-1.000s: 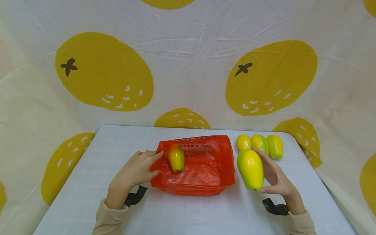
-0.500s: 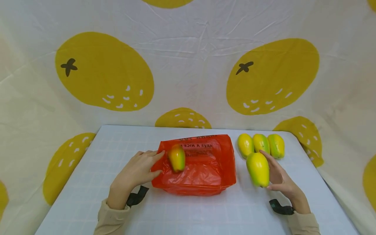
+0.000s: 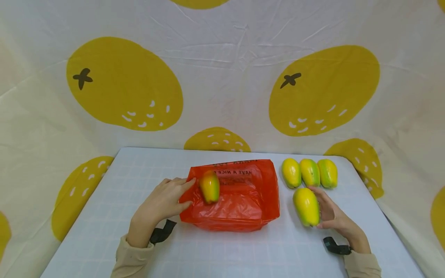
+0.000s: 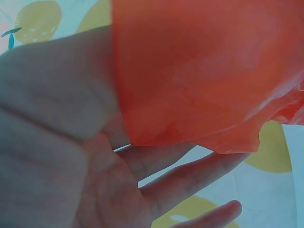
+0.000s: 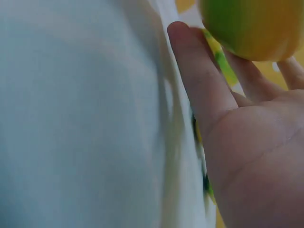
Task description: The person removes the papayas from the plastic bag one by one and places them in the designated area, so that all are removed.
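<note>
In the head view, a red plastic bag [image 3: 236, 206] lies mouth up in the middle of the table. One yellow-green mango [image 3: 209, 188], reddish at its far end, lies in its left part. My left hand [image 3: 163, 200] is at the bag's left edge, thumb and index finger spread over the rim. Red film [image 4: 199, 71] covers their tips in the left wrist view, while the other fingers stretch out outside it. Right of the bag, my right hand [image 3: 335, 216] holds a glossy yellow mango [image 3: 306, 206] between thumb and fingers, low over the table. That mango [image 5: 256, 28] looks blurred in the right wrist view.
Three more mangoes [image 3: 310, 172] sit side by side at the table's back right, just beyond the right hand. The white table [image 3: 222, 255] ends at a fruit-print cloth [image 3: 222, 88] hanging behind and at both sides.
My right hand has moved right, carrying the mango away from the bag and lower towards the table, in front of the row of three. The left hand and bag stay put.
</note>
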The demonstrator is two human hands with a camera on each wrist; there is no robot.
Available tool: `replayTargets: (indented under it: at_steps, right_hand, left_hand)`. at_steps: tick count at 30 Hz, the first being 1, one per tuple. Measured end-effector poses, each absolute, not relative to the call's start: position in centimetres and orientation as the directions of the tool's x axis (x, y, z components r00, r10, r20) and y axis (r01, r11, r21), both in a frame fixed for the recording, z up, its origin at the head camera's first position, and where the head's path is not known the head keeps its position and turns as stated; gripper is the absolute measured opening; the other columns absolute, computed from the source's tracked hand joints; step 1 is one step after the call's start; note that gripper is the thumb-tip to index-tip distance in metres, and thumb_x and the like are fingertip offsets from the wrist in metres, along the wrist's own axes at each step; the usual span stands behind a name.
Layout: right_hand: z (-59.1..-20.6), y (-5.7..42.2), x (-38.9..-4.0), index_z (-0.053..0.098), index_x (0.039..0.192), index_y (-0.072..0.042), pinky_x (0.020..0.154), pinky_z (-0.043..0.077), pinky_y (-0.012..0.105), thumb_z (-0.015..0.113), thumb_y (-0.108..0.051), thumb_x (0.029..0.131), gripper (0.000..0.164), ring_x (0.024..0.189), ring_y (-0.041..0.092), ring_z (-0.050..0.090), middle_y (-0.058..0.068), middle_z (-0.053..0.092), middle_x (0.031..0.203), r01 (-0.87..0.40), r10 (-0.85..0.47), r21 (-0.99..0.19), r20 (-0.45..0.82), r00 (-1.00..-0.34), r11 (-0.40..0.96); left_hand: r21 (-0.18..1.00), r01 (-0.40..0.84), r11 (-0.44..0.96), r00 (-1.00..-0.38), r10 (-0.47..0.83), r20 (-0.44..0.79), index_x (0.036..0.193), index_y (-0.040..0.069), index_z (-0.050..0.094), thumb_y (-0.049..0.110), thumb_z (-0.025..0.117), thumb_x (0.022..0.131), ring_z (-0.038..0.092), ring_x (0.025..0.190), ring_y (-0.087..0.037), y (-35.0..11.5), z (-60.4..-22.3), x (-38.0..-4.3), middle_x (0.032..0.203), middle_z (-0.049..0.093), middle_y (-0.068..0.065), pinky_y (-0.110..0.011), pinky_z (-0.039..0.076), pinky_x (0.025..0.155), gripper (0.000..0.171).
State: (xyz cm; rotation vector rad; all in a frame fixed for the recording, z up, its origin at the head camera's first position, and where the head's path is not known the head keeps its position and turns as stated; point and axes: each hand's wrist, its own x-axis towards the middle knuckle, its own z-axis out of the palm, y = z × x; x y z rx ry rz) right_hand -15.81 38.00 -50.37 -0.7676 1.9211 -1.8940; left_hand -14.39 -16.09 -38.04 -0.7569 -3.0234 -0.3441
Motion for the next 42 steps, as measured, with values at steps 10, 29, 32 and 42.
replayTargets:
  at_steps: [10,29,32,42]
  right_hand:
    - [-50.7,38.4,-15.6,0.003,0.157,-0.003,0.106,0.028,0.010,0.071,0.007,0.076,0.106,0.139,-0.002,0.024,0.010,0.005,0.164,-0.090,-0.554,-0.994,0.043,-0.832,0.058]
    - [-49.6,37.7,-15.4,0.000,0.159,-0.007,0.103,0.026,0.007,0.073,0.002,0.078,0.109,0.136,-0.010,0.025,0.023,-0.001,0.163,-0.117,-0.545,-0.976,-0.002,-0.839,0.183]
    - [-49.5,37.3,-15.5,0.007,0.159,-0.008,0.102,0.032,0.010,0.075,-0.001,0.080,0.104,0.134,-0.004,0.034,0.026,0.008,0.160,-0.137,-0.529,-0.959,-0.016,-0.848,0.249]
    - [-48.7,35.7,-15.5,0.031,0.154,-0.014,0.100,0.040,0.020,0.079,-0.011,0.079,0.089,0.127,0.000,0.045,0.014,0.033,0.156,-0.172,-0.498,-0.899,-0.058,-0.866,0.403]
  left_hand:
    - [0.201,0.468,0.860,-0.883,0.465,0.064,0.138,0.003,0.058,0.029,0.079,0.084,0.059,0.117,-0.035,-16.1,-38.1,-14.4,0.129,0.064,-0.017,-0.056,0.044,0.099,0.064]
    - [0.206,0.477,0.854,-0.878,0.472,0.076,0.137,0.002,0.058,0.028,0.078,0.084,0.059,0.117,-0.035,-16.1,-38.0,-14.3,0.128,0.064,-0.018,-0.056,0.044,0.098,0.062]
    - [0.206,0.473,0.857,-0.880,0.468,0.075,0.137,0.002,0.058,0.028,0.079,0.084,0.059,0.117,-0.035,-16.1,-38.0,-14.3,0.128,0.064,-0.018,-0.055,0.044,0.099,0.062]
    - [0.211,0.466,0.859,-0.884,0.463,0.066,0.137,0.002,0.058,0.027,0.077,0.085,0.058,0.119,-0.036,-16.1,-37.8,-14.3,0.129,0.063,-0.018,-0.056,0.043,0.100,0.061]
